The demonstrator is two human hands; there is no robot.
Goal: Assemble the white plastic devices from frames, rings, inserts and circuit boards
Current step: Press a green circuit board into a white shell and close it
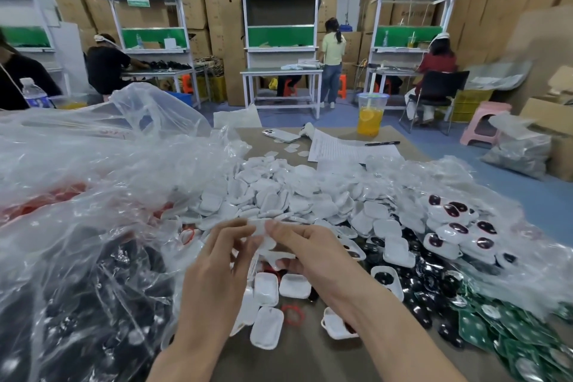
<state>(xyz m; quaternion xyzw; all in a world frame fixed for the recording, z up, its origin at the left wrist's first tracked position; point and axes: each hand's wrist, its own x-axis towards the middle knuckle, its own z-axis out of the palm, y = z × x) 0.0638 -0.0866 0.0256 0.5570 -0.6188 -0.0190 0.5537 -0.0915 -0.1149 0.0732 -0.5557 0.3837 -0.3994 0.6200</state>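
Both my hands meet above the table's near middle around a white plastic device [266, 242]. My left hand [223, 260] pinches its top left edge, and my right hand [305, 253] grips its right side and underside. Below them lie loose white frames [267, 327] and a red ring [293, 315]. A big heap of white shells [279, 192] fills the table's middle. Green circuit boards [502, 329] lie at the lower right, beside dark inserts [418, 291]. Finished white pieces with dark faces [455, 226] are piled at the right.
A large clear plastic bag [93, 195] with red and black parts covers the left. Behind the heap lie a phone [280, 134], a paper sheet [347, 149] with a pen [382, 143], and a cup of orange drink [370, 116]. People work at benches beyond.
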